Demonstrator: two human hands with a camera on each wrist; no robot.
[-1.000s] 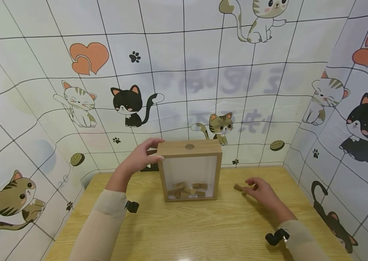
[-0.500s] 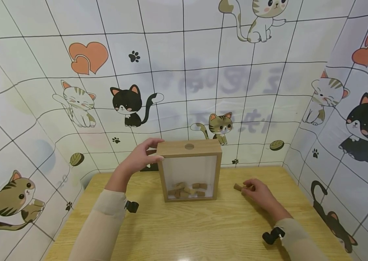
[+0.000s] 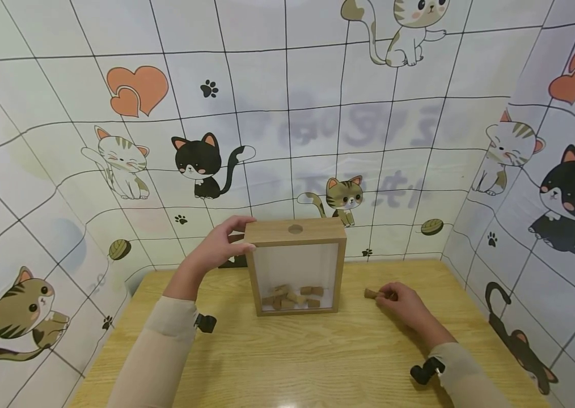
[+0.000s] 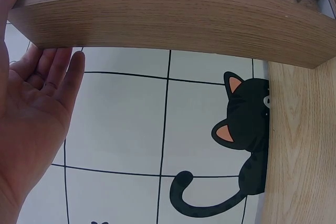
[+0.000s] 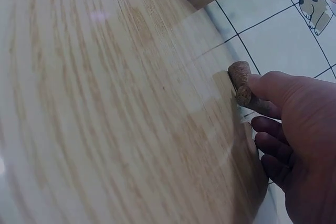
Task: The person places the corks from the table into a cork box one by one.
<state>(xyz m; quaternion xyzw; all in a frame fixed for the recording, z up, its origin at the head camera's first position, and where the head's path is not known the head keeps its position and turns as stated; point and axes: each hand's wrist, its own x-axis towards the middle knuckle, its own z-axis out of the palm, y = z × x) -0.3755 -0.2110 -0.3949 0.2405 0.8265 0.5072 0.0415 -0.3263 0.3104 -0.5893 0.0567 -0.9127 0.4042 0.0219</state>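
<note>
A shallow upright wooden box point(image 3: 295, 276) with a clear front and a round hole point(image 3: 295, 229) in its top stands on the table. Several corks point(image 3: 313, 290) lie at its bottom. My left hand point(image 3: 218, 245) grips the upper left corner, thumb in front and fingers behind; in the left wrist view the fingers point(image 4: 58, 72) reach round the side panel point(image 4: 173, 22). Right of the box, my right hand point(image 3: 404, 303) pinches a cork point(image 5: 243, 97) down at the table, thumb on top. Another cork point(image 5: 240, 70) touches it, also visible in the head view just beyond the fingertips.
The light wood table point(image 3: 277, 357) runs up to a white wall cloth point(image 3: 267, 113) with black grid lines and printed cats. This cloth also hangs along both sides, and the box stands near the back one.
My right hand has shifted slightly left and down, closing its fingers over the nearer cork. The outer cork has turned a little. The left hand and box have stayed put.
</note>
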